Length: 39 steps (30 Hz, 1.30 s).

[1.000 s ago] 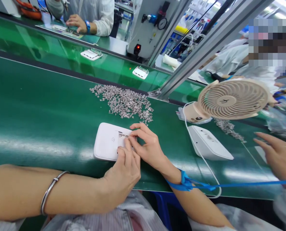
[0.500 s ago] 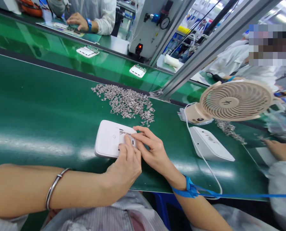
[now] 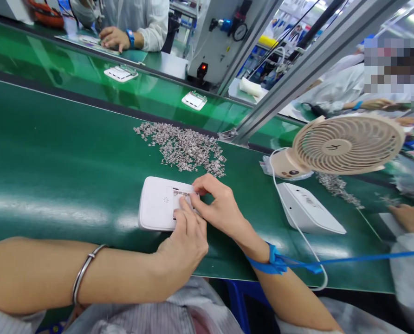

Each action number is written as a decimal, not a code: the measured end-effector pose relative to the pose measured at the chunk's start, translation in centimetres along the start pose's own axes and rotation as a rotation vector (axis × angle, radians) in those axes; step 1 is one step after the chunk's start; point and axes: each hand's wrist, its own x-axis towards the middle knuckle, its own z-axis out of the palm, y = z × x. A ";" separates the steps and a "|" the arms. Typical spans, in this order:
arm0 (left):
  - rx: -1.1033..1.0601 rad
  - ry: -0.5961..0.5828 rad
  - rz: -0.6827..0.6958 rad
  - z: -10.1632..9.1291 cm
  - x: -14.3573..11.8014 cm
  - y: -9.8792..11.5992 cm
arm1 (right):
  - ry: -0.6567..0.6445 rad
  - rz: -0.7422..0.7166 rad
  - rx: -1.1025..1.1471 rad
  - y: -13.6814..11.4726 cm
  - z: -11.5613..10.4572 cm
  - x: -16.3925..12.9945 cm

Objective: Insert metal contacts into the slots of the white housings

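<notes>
Now, in the head view, my left hand [image 3: 184, 241] presses fingertips on the white casing [image 3: 158, 202] lying on the green counter [image 3: 54, 153]. My right hand [image 3: 219, 208] has curled since a moment ago, its grip pinching closed at the slot; the part inside I cannot see.

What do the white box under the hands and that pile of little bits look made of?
The white casing looks like smooth matte plastic: rounded corners, even colour. The small parts seem metal, since they glint silvery. Both the left hand and right hand touch the casing.
</notes>
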 end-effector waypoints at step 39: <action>-0.406 0.560 0.521 4.7 1.4 -4.9 | -0.028 0.068 0.114 1.8 -5.2 -4.9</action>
